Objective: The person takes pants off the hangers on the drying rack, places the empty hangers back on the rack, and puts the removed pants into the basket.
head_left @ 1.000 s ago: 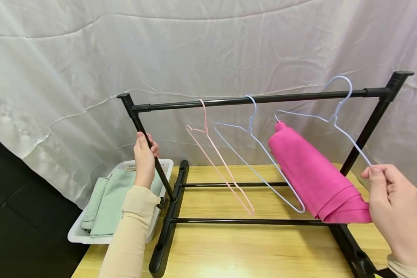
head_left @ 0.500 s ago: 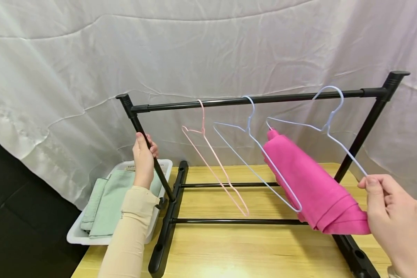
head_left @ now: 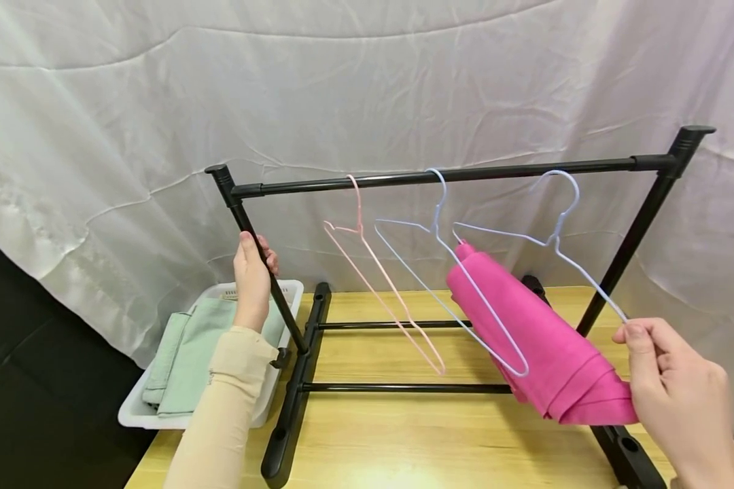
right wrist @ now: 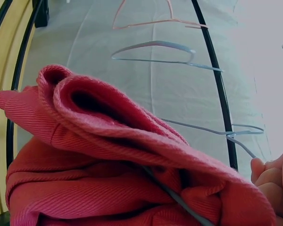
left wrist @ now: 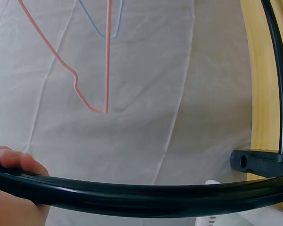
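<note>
My right hand pinches the shoulder end of a light-blue hanger at the right. Folded hot-pink cloth hangs slanting over that hanger's lower bar. The hanger's hook is level with the top rail of a black clothes rack; I cannot tell whether it rests on the rail. My left hand grips the rack's left post. Farther left on the rail hang a bare pink hanger and a second bare blue hanger. In the right wrist view the cloth hides much of the held hanger.
A white basket holding folded pale-green cloth stands at the left, behind my forearm. The rack's feet stand on a light wooden table. A pale curtain hangs behind.
My right hand has moved left and down, carrying the blue hanger and pink cloth. The hook has dropped from above the rail to about its level. My left hand has stayed on the post.
</note>
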`<state>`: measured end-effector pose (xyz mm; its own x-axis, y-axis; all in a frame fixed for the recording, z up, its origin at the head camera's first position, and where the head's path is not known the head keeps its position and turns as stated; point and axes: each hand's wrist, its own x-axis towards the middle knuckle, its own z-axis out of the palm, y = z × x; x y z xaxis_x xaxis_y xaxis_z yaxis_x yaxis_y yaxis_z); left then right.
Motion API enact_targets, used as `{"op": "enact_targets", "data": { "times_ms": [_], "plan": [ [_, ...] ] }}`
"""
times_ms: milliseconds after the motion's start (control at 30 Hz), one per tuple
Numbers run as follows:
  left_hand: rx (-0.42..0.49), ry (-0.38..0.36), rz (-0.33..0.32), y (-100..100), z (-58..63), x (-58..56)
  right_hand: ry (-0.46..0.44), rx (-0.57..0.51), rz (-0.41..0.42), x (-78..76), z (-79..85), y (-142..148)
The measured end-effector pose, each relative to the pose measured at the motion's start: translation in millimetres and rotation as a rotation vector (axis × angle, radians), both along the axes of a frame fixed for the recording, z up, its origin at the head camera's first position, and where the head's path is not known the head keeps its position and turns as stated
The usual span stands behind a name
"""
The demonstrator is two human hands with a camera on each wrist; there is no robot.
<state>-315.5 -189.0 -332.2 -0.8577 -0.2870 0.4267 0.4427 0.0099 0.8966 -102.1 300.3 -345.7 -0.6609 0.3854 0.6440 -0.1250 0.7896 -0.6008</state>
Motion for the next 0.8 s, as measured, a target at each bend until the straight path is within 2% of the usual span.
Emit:
{"op": "enact_targets", "data": {
  "times_ms": [67, 133, 267, 367, 433, 500, 567, 667, 800],
  "plan": [
    [-0.037, -0.033, 0.042, -0.1, 2.2, 3.3, -0.001, 0.008, 0.011, -0.6, -3.2, -0.1],
    [-0.113, -0.074, 0.105, -0.3, 4.2, 7.7, 0.002, 0.01, 0.018, -1.1, -6.1, -0.5],
    [-0.293, -0.141, 0.289, 0.1, 5.6, 18.2, 0.008, 0.003, 0.038, -2.4, -11.1, -3.1],
    [-0.309, -0.122, 0.389, 1.7, -1.9, 26.9, 0.009, -0.004, 0.055, -4.4, -14.3, -5.9],
    [-0.281, -0.088, 0.418, 3.7, -11.8, 32.7, 0.002, -0.005, 0.065, -5.5, -16.2, -7.8],
    [-0.253, -0.081, 0.405, 7.8, -22.2, 40.1, -0.002, -0.008, 0.071, -6.3, -17.5, -9.5],
    [-0.226, -0.101, 0.355, 14.6, -32.0, 48.1, -0.002, -0.007, 0.076, -6.8, -18.6, -10.8],
    [-0.176, -0.18, 0.231, 29.7, -46.3, 59.7, 0.0, 0.001, 0.083, -7.6, -20.6, -12.4],
    [-0.146, -0.315, 0.03, 56.5, -65.2, 74.9, 0.007, 0.006, 0.102, -9.1, -24.8, -14.9]
  ]
}}
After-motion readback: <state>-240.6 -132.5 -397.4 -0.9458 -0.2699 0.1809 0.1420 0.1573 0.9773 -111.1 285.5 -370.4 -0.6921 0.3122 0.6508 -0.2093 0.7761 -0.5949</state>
